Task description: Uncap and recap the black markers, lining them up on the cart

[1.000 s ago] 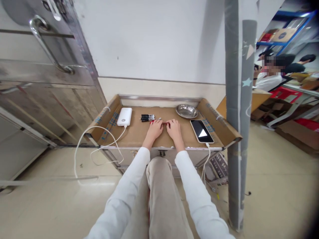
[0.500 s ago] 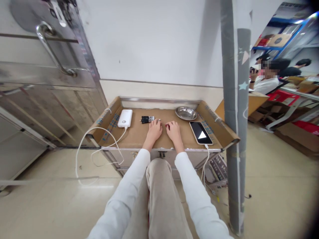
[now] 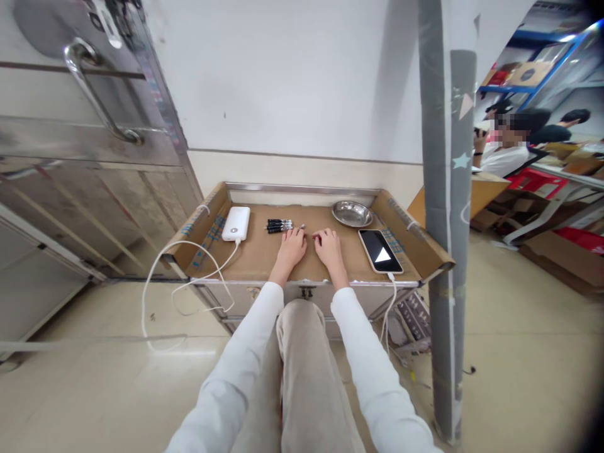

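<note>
My left hand (image 3: 292,245) lies palm down on the brown cardboard tabletop (image 3: 255,261), its fingers loosely stretched forward. Just beyond its fingertips is a bundle of several slim black pen-like pieces with silvery ends (image 3: 279,226). A tiny pale, shiny bit (image 3: 302,226) shows by the index fingertip; what it is I cannot make out. To the right, my right hand (image 3: 328,245) rests palm down too, fingers slightly bent. A small red spot shows near its thumb, too small to name. The two hands are apart, and no held object is plainly visible in either.
A white power bank (image 3: 236,223) with a cable is on the left. At the right are a round metal bowl (image 3: 352,214) and a plugged-in phone (image 3: 381,250). Raised cardboard sides flank the top. A grey wrapped pole (image 3: 446,220) stands right; people sit beyond.
The view has shifted very slightly. Both hands keep their places on the cardboard, and the objects around them have not moved.
</note>
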The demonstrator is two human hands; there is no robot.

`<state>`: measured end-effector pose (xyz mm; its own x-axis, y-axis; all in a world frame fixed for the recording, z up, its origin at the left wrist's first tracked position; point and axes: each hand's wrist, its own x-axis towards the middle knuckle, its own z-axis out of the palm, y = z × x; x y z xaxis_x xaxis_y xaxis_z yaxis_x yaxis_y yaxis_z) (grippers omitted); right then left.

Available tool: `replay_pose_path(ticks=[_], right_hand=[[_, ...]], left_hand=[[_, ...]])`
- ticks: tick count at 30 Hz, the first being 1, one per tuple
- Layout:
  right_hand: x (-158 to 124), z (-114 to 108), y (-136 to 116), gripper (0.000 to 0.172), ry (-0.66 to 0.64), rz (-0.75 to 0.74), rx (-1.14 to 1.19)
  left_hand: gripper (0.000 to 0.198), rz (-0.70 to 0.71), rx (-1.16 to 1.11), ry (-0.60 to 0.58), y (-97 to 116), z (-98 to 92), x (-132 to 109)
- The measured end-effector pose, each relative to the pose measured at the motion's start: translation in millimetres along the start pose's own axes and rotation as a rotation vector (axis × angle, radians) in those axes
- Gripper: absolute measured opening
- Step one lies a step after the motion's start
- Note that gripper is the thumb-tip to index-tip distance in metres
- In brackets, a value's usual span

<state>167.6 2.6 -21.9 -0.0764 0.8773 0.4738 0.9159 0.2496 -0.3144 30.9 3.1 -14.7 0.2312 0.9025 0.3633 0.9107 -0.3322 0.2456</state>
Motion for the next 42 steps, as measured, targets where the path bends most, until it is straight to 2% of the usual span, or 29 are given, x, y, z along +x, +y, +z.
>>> replay_pose_path(ticks=[22, 42], right_hand=[[3.5, 4.3, 4.6, 0.025, 0.005, 0.001, 0.079], [2.0, 1.8, 3.2, 0.026, 0.001, -0.013, 0.05]], left_hand=[[0.026, -0.016, -0.052, -0.027, 1.7, -4.6, 1.6], [0.028, -0.017, -0.045, -0.034, 0.7, -4.9, 1.1]])
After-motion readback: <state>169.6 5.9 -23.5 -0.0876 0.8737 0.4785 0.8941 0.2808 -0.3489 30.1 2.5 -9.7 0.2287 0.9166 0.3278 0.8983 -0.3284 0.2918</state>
